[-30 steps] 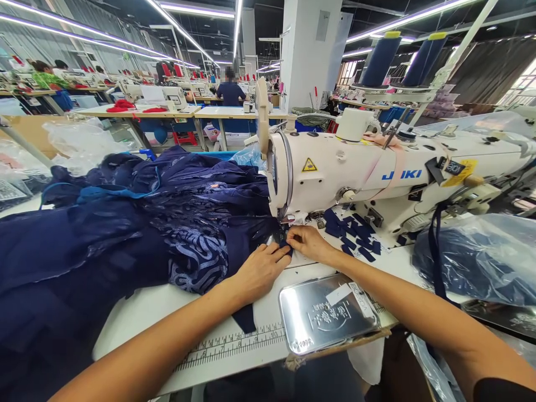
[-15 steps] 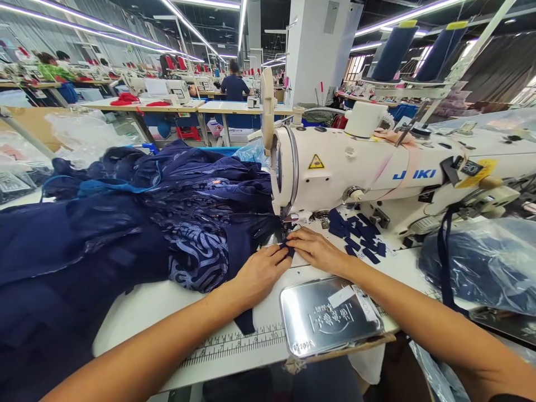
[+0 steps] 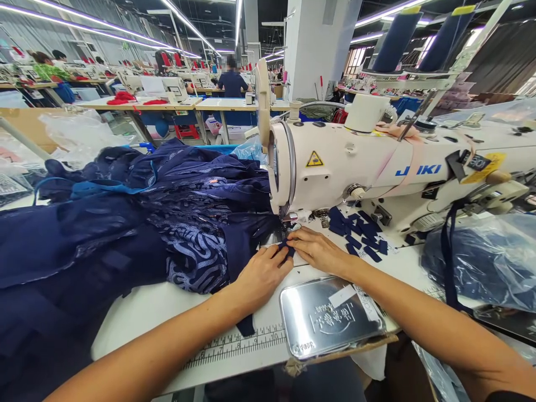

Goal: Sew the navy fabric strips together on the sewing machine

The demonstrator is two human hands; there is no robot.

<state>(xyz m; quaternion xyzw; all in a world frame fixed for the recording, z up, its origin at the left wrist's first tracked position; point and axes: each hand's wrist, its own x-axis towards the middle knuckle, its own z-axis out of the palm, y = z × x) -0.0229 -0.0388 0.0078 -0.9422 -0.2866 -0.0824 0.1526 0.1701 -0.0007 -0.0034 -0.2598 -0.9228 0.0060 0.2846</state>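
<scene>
A white sewing machine (image 3: pixel 377 167) stands on the table (image 3: pixel 138 312). A big navy garment with pale embroidery (image 3: pixel 138 234) lies heaped to its left. My left hand (image 3: pixel 262 273) presses the garment's edge just in front of the needle, fingers closed on the fabric. My right hand (image 3: pixel 316 248) meets it fingertip to fingertip, pinching a small navy fabric strip (image 3: pixel 287 248) against that edge. Whether the needle is up or down is hidden behind the machine head.
Several small navy fabric pieces (image 3: pixel 360 231) lie under the machine arm. A shiny metal tin lid (image 3: pixel 330 315) sits at the table's front edge beside a printed ruler (image 3: pixel 234 343). A plastic bag of navy cloth (image 3: pixel 486 262) lies right. Two thread cones (image 3: pixel 396 39) stand behind. Other people work far back.
Both hands have stayed at the needle area, with only small finger shifts on the strip. The view has shifted slightly.
</scene>
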